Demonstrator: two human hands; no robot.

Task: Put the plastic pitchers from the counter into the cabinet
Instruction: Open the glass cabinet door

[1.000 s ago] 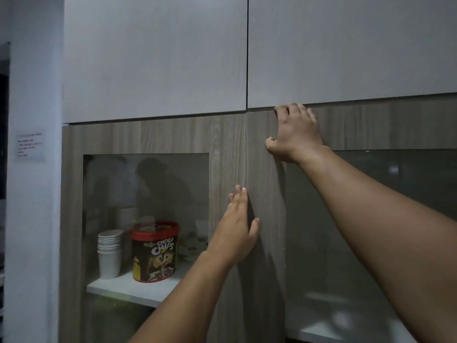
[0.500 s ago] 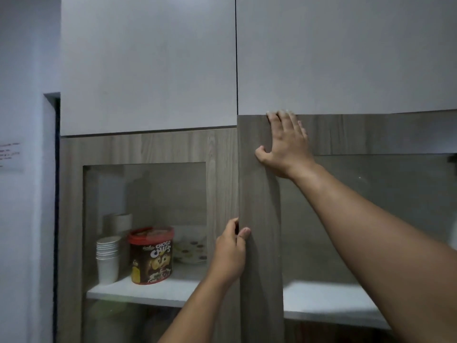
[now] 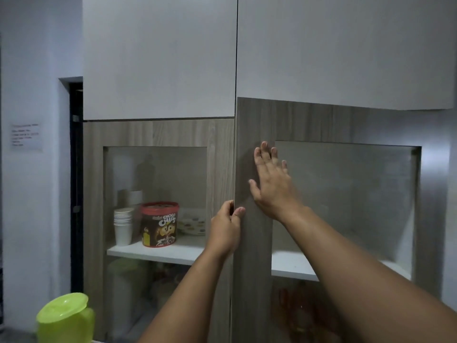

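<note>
The left hand (image 3: 226, 227) is gripping the edge of the right cabinet door (image 3: 252, 268) while the right hand (image 3: 270, 184) is lying flat-fingered against it; a green pitcher (image 3: 64, 319) is sitting well below-left of both hands.

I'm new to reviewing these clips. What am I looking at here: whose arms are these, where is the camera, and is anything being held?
There is no machine: a person wears a camera on the head, so both arms reach out from below. The left hand pinches the edge of the right cabinet door, which stands slightly ajar. The right hand is spread flat over that door's front. Behind the left glass door are stacked paper cups and a Choco Chips tub. A green-lidded pitcher waits at the lower left.
</note>
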